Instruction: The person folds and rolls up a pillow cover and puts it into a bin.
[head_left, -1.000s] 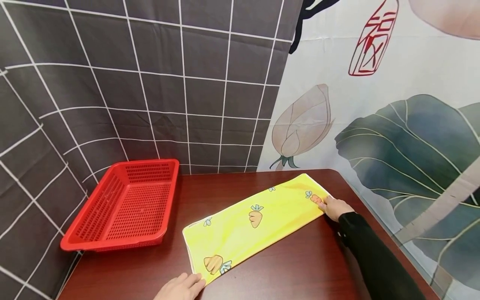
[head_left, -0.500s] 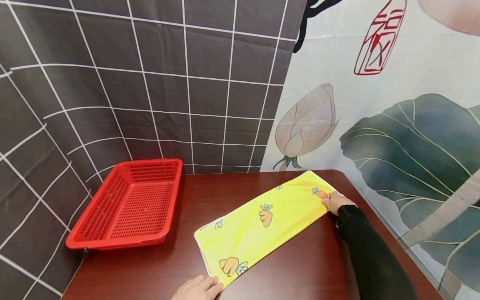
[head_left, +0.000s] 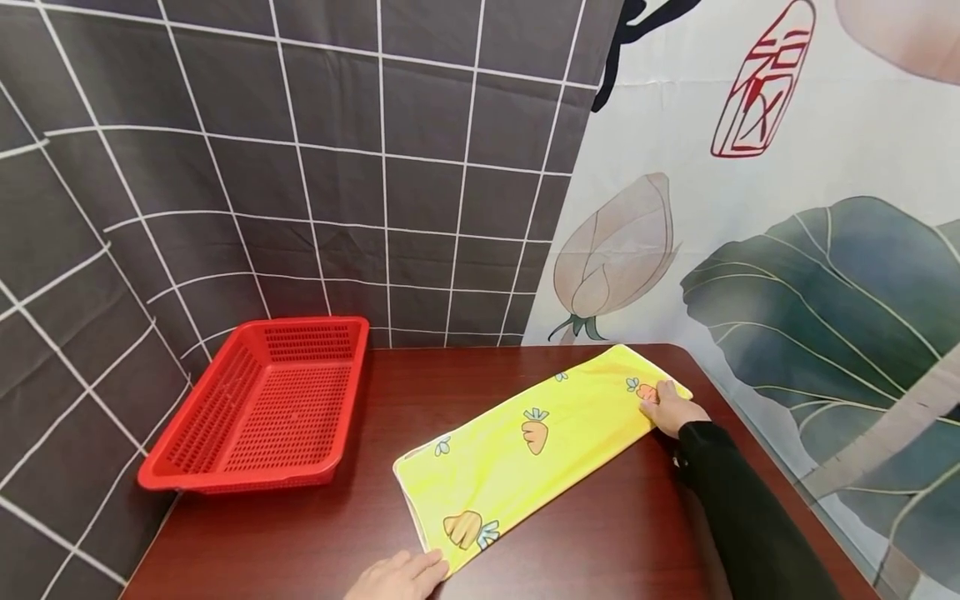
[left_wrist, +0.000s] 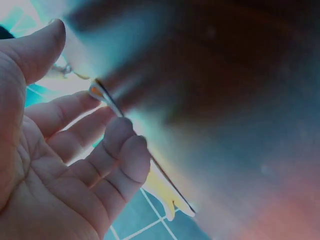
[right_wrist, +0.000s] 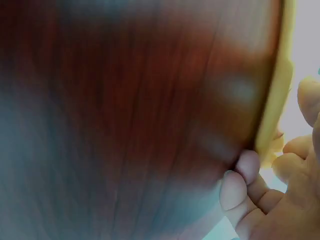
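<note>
- Cloth (head_left: 525, 442): a yellow cloth printed with carrots lies flat on the table (head_left: 600, 533) as a long narrow strip, running aslant from the near edge toward the far right corner. Judging by its narrow shape and the doubled edge at its near end, it looks folded lengthwise once already; any shorter fold across its length is not yet made.
- Left hand (head_left: 401, 577): it rests at the cloth's near end, fingers laid on the corner. In the left wrist view the fingers (left_wrist: 120, 145) are loosely bent beside the cloth's edge, but whether they pinch it I cannot tell.
- Right hand (head_left: 672, 410): it sits on the cloth's far end, fingers bent over the corner near a carrot print. The right wrist view shows fingertips (right_wrist: 247, 167) against the cloth's edge; it looks like a grip on that corner, though the blur leaves some doubt.
- Basket (head_left: 262, 408): a red perforated basket stands left of the cloth, well apart from it, and holds nothing that shows. The cloth is not in it.
- Count: one cloth, one basket, one table, two hands. Three whole carrot prints show on the cloth, plus a few leafy sprigs.
- Backdrop: beyond the cloth hang a dark grid-patterned sheet (head_left: 300, 167) and a sheet painted with a lotus bud and leaf (head_left: 787, 250).
</note>
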